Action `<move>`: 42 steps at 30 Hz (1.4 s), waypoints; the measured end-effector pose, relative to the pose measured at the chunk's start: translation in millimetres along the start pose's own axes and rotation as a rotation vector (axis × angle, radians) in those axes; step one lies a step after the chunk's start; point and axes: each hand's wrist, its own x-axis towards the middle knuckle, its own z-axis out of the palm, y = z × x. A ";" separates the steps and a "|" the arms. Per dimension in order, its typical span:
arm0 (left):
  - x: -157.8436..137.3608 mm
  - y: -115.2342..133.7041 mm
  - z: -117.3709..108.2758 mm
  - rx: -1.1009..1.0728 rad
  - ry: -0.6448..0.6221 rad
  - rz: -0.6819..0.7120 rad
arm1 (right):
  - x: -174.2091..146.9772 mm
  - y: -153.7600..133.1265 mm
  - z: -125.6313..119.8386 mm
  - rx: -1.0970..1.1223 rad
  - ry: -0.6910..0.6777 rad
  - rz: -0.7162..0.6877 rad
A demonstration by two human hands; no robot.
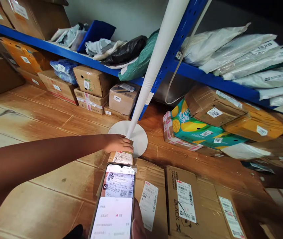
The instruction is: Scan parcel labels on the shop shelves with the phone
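Observation:
My left hand [119, 143] reaches in from the left, its fingers closed over the far end of a small cardboard box [121, 157] with a white shipping label. The underside of that grip is hidden. In my right hand [138, 220], at the bottom, is a smartphone [114, 205]. Its screen shows a camera view of a label above a white panel with text. Two larger labelled cardboard boxes, one in the middle [160, 196] and one on the right [203, 186], lie just beyond and beside the phone.
A white pole rises from a round white base [141, 141] close to my left hand. Blue shelving [171, 56] runs behind, holding plastic mailing bags [241, 53]. Numbered parcels, including a green mango carton [193, 127], line the wooden-look floor [44, 186] underneath.

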 end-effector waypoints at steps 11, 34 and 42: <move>0.2 1.2 1.9 0.055 -0.055 -0.010 | -1.2 4.2 -9.2 0.064 0.008 0.011; 0.9 7.1 11.4 0.095 -0.016 -0.026 | -17.0 -27.2 3.2 0.122 0.041 0.104; -0.6 11.4 3.8 0.097 -0.043 -0.026 | -18.5 -30.9 -1.8 0.013 0.097 0.094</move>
